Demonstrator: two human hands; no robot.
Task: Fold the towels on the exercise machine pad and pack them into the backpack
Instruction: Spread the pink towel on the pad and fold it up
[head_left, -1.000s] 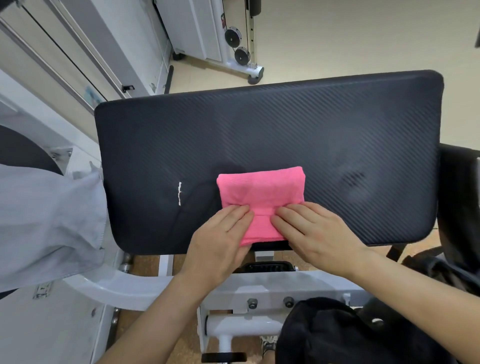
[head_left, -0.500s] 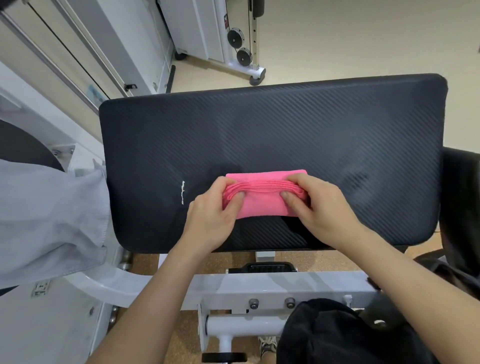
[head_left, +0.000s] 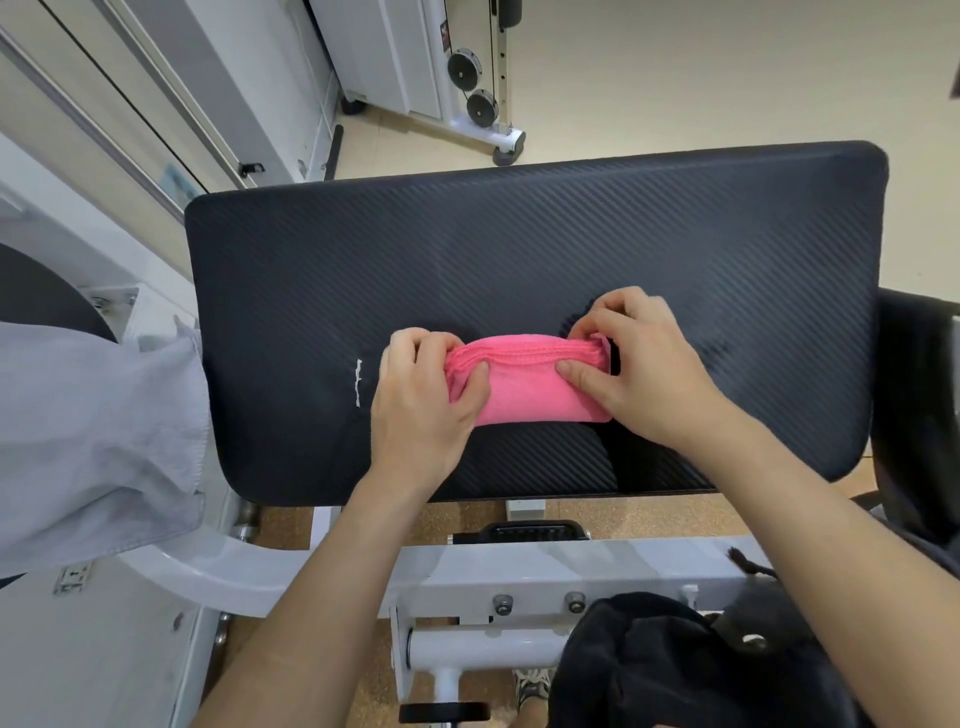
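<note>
A pink towel, folded into a small thick bundle, lies on the black exercise machine pad near its middle. My left hand grips the towel's left end, thumb on top and fingers curled behind. My right hand grips the right end the same way. The stacked folded edges run along the towel's far side between my hands. A black backpack sits low at the bottom right, below the pad; its opening is hard to make out.
A grey cloth hangs over the machine at the left. The white machine frame runs under the pad's near edge. Another white cable machine stands on the floor behind the pad. A dark seat borders the right.
The towel's near half has been folded up away from me, making it narrower. Both hands moved from pressing flat on it to gripping its two ends.
</note>
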